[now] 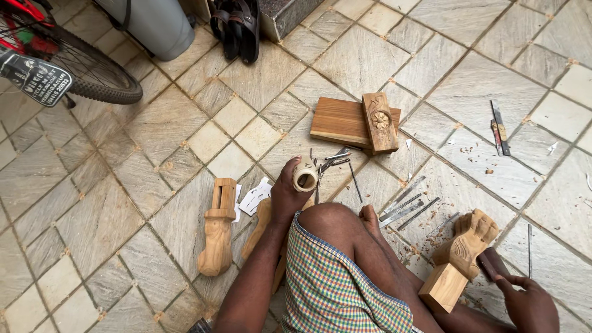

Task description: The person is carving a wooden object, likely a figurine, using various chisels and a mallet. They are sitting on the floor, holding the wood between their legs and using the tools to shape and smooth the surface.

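Your left hand [287, 194] grips a small wooden cup [305, 176]. Your right hand [527, 302] closes around a dark tool [490, 265] beside the carved block [459, 256].

A bicycle wheel [92, 74] with a black tyre stands far up and to the left of the hands. A grey cylindrical container [154, 24] and a pair of dark sandals [237, 28] lie beyond it, at the top edge. A flat wooden board [339, 120] rests on the stone floor [154, 142] above the left hand, with a carved flower block [380, 122] on top. White paper scraps [254, 198] lie just left of the left hand. A flat metal blade [499, 129] lies well above the right hand
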